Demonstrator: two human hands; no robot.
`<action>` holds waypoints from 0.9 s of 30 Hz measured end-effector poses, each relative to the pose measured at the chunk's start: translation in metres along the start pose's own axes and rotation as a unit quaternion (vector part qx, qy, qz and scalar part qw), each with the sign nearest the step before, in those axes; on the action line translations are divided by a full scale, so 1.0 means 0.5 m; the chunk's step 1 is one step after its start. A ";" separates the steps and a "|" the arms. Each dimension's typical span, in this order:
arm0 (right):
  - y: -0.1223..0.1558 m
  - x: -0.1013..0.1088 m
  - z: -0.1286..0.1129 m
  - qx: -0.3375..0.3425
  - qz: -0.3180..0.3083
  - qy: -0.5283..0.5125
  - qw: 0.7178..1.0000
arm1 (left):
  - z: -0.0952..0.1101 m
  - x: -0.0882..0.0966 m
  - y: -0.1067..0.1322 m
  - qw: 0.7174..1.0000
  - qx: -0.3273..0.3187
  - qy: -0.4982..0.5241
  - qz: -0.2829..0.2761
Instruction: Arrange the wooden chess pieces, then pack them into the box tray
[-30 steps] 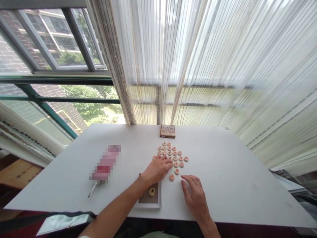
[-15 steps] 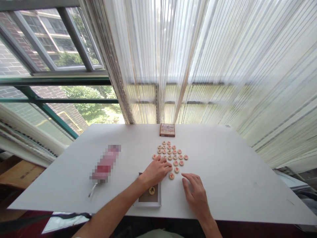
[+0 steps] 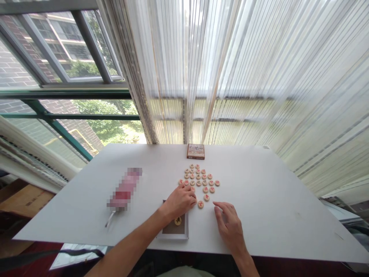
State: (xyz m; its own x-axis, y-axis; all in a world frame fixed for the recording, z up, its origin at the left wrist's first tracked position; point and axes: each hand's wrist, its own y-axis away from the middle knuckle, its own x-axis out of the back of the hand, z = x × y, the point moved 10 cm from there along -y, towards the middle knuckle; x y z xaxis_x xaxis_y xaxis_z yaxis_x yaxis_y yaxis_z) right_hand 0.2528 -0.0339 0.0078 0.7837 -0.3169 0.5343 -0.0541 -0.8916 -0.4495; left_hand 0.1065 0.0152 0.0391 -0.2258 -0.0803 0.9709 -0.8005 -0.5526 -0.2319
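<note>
Chinese chess pieces (image 3: 198, 177), round and pale with red or black characters, lie flat in uneven rows on the white table. My left hand (image 3: 180, 200) reaches in at the near left of the group, its fingers bent downward and close together. At its fingertips shows the pale edge of a Chinese chess piece, mostly hidden by the fingers. Below that hand, an open shallow box (image 3: 173, 237) holds one visible black-marked piece (image 3: 178, 220); my forearm and hand cover part of it. My right hand (image 3: 229, 225) rests on the table right of the pieces, thumb and fingers apart, holding nothing.
A flat printed box (image 3: 195, 151) lies at the table's far edge, beyond the pieces. Left on the white table (image 3: 273, 200) is a blurred pink item (image 3: 123, 190) with a white strip. Sheer curtains (image 3: 245, 69) and a window stand behind the table.
My left hand has drawn back slightly and its fingers have curled in, uncovering pieces in the row before it. My right hand stays nearly in place. The view has shifted slightly.
</note>
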 end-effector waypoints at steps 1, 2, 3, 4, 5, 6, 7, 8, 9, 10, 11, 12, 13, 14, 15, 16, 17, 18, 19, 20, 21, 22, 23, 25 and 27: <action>0.000 0.000 0.001 -0.002 0.000 -0.001 1.000 | -0.002 0.001 0.000 1.000 0.006 0.007 -0.001; 0.000 0.001 0.001 -0.004 0.001 -0.002 1.000 | -0.004 0.002 0.000 1.000 0.014 0.016 -0.002; 0.000 0.001 0.001 -0.006 0.001 -0.004 1.000 | -0.005 0.003 0.000 0.999 0.021 0.027 -0.002; 0.000 0.002 0.002 -0.007 0.002 -0.006 1.000 | -0.007 0.004 0.000 0.999 0.028 0.038 -0.003; 0.000 0.002 0.002 -0.009 0.002 -0.008 1.000 | -0.008 0.005 0.001 0.998 0.035 0.048 -0.005; 0.000 0.003 0.002 -0.010 0.002 -0.011 1.000 | -0.009 0.006 0.001 0.998 0.039 0.056 -0.007; 0.000 0.004 0.001 -0.010 0.002 -0.013 1.000 | -0.008 0.007 0.002 0.997 0.042 0.061 -0.009; 0.000 0.004 0.001 -0.011 0.002 -0.015 1.000 | -0.007 0.008 0.003 0.997 0.044 0.064 -0.011; 0.000 0.005 0.000 -0.012 0.001 -0.017 1.000 | -0.007 0.009 0.004 0.997 0.046 0.066 -0.013; 0.000 0.005 0.000 -0.013 0.001 -0.019 1.000 | -0.006 0.009 0.005 0.996 0.049 0.066 -0.016; 0.000 0.006 0.000 -0.015 0.002 -0.020 1.000 | -0.006 0.009 0.005 0.996 0.053 0.066 -0.019; 0.000 0.006 0.000 -0.016 0.002 -0.021 1.000 | -0.006 0.009 0.006 0.996 0.058 0.066 -0.022; 0.000 0.006 0.000 -0.017 0.002 -0.022 1.000 | -0.006 0.007 0.006 0.995 0.064 0.065 -0.026; 0.000 0.006 0.000 -0.019 0.002 -0.022 1.000 | -0.007 0.007 0.006 0.995 0.071 0.064 -0.028; -0.001 0.006 0.000 -0.020 0.002 -0.023 1.000 | -0.008 0.006 0.006 0.995 0.078 0.062 -0.028; -0.001 0.006 0.001 -0.022 0.002 -0.023 0.999 | -0.010 0.007 0.006 0.994 0.086 0.062 -0.027; -0.001 0.006 0.001 -0.024 0.002 -0.024 0.999 | -0.011 0.008 0.006 0.993 0.093 0.063 -0.024; -0.002 0.006 0.002 -0.026 0.004 -0.024 0.999 | -0.012 0.010 0.006 0.993 0.099 0.067 -0.019; -0.002 0.007 0.002 -0.027 0.005 -0.026 0.999 | -0.014 0.012 0.006 0.992 0.104 0.072 -0.013; -0.003 0.008 0.002 -0.029 0.006 -0.028 0.999 | -0.015 0.015 0.007 0.991 0.108 0.078 -0.008; -0.003 0.008 0.002 -0.031 0.008 -0.031 0.999 | -0.015 0.018 0.009 0.990 0.112 0.086 -0.003; -0.004 0.009 0.001 -0.034 0.009 -0.034 0.999 | -0.016 0.023 0.011 0.989 0.118 0.094 0.003; -0.004 0.009 0.000 -0.038 0.008 -0.038 0.999 | -0.017 0.028 0.015 0.987 0.124 0.101 0.009; -0.004 0.005 -0.003 -0.055 0.000 -0.054 0.997 | -0.016 0.042 0.025 0.983 0.137 0.120 0.023; -0.002 -0.008 -0.005 -0.090 -0.024 -0.087 0.992 | -0.010 0.056 0.039 0.977 0.148 0.151 0.037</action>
State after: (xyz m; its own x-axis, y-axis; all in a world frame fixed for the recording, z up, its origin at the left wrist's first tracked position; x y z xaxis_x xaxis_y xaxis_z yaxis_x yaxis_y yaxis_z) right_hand 0.2483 -0.0326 0.0080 0.8817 -0.2269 0.4138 -0.1120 -0.9524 -0.2836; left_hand 0.0820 0.0065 0.0615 -0.4665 0.0934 0.8796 -0.5897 -0.7741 -0.2305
